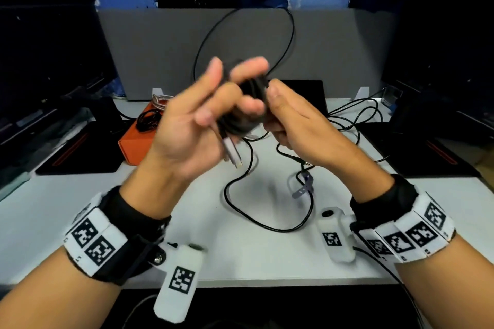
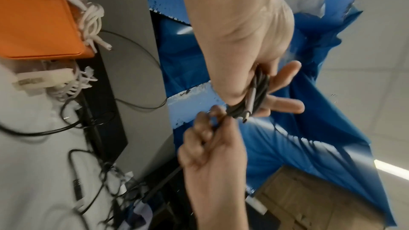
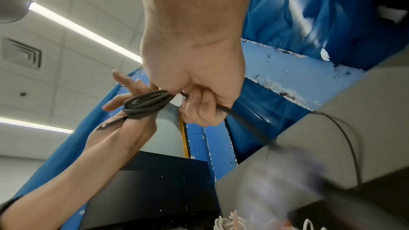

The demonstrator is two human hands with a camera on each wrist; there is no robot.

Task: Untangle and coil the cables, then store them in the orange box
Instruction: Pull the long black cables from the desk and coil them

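Observation:
My left hand (image 1: 203,115) is raised above the white table and holds a dark grey cable coil (image 1: 240,117) wound round its fingers. The coil's silver USB plug (image 1: 232,155) hangs below the palm. Right beside the coil, my right hand (image 1: 288,115) pinches the same cable's free strand, which arcs up as a big loop (image 1: 291,35) in front of the grey partition. The left wrist view shows the coil (image 2: 258,93) under my thumb, and the right wrist view shows the strand (image 3: 243,123) leaving my fist. The orange box (image 1: 133,141) stands at the table's left and holds coiled cables.
Loose black cables (image 1: 267,224) with a purple tie (image 1: 304,187) lie tangled on the table (image 1: 80,222) under my hands. A white cable bundle (image 2: 92,18) sits in the box (image 2: 37,15), with a white adapter (image 2: 44,80) beside it. Dark monitors flank both sides.

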